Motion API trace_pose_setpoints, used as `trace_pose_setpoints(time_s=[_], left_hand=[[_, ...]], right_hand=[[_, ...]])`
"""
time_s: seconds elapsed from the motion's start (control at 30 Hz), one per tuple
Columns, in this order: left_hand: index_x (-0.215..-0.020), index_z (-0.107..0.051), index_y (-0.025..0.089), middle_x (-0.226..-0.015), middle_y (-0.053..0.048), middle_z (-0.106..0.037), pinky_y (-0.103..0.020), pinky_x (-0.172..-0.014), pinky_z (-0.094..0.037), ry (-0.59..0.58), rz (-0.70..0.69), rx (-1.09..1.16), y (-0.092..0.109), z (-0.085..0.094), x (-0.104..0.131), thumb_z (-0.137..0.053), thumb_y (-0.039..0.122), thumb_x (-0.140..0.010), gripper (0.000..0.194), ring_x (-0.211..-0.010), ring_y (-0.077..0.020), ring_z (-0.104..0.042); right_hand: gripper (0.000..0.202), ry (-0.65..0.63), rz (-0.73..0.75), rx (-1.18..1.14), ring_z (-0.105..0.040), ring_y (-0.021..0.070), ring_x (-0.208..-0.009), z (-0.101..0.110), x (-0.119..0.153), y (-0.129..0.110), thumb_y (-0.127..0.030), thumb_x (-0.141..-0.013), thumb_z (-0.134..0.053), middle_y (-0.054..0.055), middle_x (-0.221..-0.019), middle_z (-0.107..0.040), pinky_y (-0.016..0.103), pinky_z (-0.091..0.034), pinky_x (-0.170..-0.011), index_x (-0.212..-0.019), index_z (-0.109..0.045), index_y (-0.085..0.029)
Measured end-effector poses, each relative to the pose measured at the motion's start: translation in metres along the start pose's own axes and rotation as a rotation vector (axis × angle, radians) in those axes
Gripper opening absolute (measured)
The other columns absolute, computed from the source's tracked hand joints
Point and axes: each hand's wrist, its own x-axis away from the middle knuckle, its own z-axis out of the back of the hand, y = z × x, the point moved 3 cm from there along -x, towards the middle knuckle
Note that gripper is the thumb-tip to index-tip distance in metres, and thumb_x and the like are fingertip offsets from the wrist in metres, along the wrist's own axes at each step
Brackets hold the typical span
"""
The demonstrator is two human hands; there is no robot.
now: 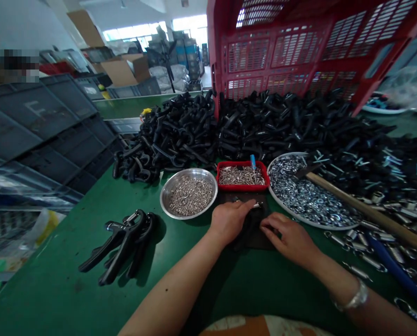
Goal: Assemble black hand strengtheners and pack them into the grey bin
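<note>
My left hand [229, 219] is closed around a black plastic handle [244, 233], which lies on a dark square plate on the green table. A short piece of metal spring [257, 205] shows just beyond its fingertips. Close by on the right, my right hand [292, 239] has its thumb and fingers pinched together; whatever they hold, if anything, is too small to make out. To the left lie several spring hand grips [124, 245], black with a coil spring at the top.
A steel bowl of small metal parts [164, 198], a red tray of pins [243, 187] with a blue-handled screwdriver [253, 161], and a white plate of washers [280, 200] stand ahead. A hammer [351, 200] crosses the plate. Black handles [264, 126] pile up before a red crate [281, 51]. Springs [360, 268] lie right.
</note>
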Motion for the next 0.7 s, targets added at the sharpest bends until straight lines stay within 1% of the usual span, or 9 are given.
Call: trace_pose_setpoints(time_s=[0.1, 0.23, 0.4, 0.5, 0.6, 0.7], left_hand=[[-0.127, -0.038, 0.032, -0.087, -0.001, -0.063, -0.023, -0.059, -0.040, -0.028, -0.063, -0.087, 0.002, -0.002, 0.000, -0.038, 0.023, -0.086, 0.042, -0.073, -0.0146, -0.057], [-0.130, -0.034, 0.034, -0.082, -0.002, -0.061, -0.023, -0.059, -0.039, -0.060, -0.129, -0.154, 0.003, -0.004, -0.002, -0.038, 0.023, -0.086, 0.046, -0.071, -0.0140, -0.056], [-0.131, -0.031, 0.035, -0.081, -0.002, -0.061, -0.023, -0.060, -0.039, -0.050, -0.136, -0.171, 0.006, -0.007, -0.006, -0.037, 0.023, -0.086, 0.047, -0.070, -0.0137, -0.056], [-0.132, -0.030, 0.035, -0.082, -0.001, -0.061, -0.022, -0.059, -0.040, -0.062, -0.163, -0.168, 0.008, -0.009, -0.007, -0.037, 0.023, -0.085, 0.048, -0.070, -0.0136, -0.056], [-0.132, -0.030, 0.035, -0.084, -0.001, -0.061, -0.022, -0.059, -0.039, -0.066, -0.167, -0.154, 0.007, -0.010, -0.007, -0.036, 0.024, -0.086, 0.047, -0.070, -0.0132, -0.056], [-0.132, -0.030, 0.034, -0.084, -0.001, -0.062, -0.020, -0.058, -0.039, -0.058, -0.109, -0.099, 0.002, -0.010, -0.009, -0.033, 0.029, -0.088, 0.044, -0.069, -0.0120, -0.056]], right_hand=[[0.020, -0.044, 0.009, -0.019, -0.056, 0.0163, -0.078, 0.000, 0.003, 0.001, -0.025, -0.084, -0.041, 0.007, -0.087, -0.059, 0.030, -0.045, -0.070, -0.087, -0.059, -0.019], [0.020, -0.080, 0.040, -0.040, -0.056, 0.0166, -0.079, 0.001, 0.005, 0.003, -0.025, -0.084, -0.040, 0.006, -0.085, -0.059, 0.029, -0.044, -0.071, -0.086, -0.059, -0.020], [0.019, -0.099, 0.053, -0.054, -0.056, 0.0162, -0.078, 0.001, 0.006, 0.006, -0.024, -0.084, -0.040, 0.006, -0.084, -0.059, 0.028, -0.043, -0.070, -0.086, -0.059, -0.020], [0.020, -0.108, 0.055, -0.051, -0.055, 0.0160, -0.078, 0.000, 0.007, 0.008, -0.025, -0.084, -0.040, 0.005, -0.083, -0.058, 0.027, -0.042, -0.069, -0.086, -0.059, -0.020], [0.020, -0.075, 0.051, -0.069, -0.055, 0.0156, -0.077, 0.000, 0.007, 0.010, -0.025, -0.084, -0.040, 0.005, -0.083, -0.058, 0.027, -0.042, -0.069, -0.087, -0.059, -0.020], [0.021, 0.024, -0.005, -0.083, -0.056, 0.0155, -0.078, 0.004, 0.005, 0.014, -0.024, -0.084, -0.041, 0.006, -0.087, -0.059, 0.027, -0.043, -0.069, -0.097, -0.057, -0.019]])
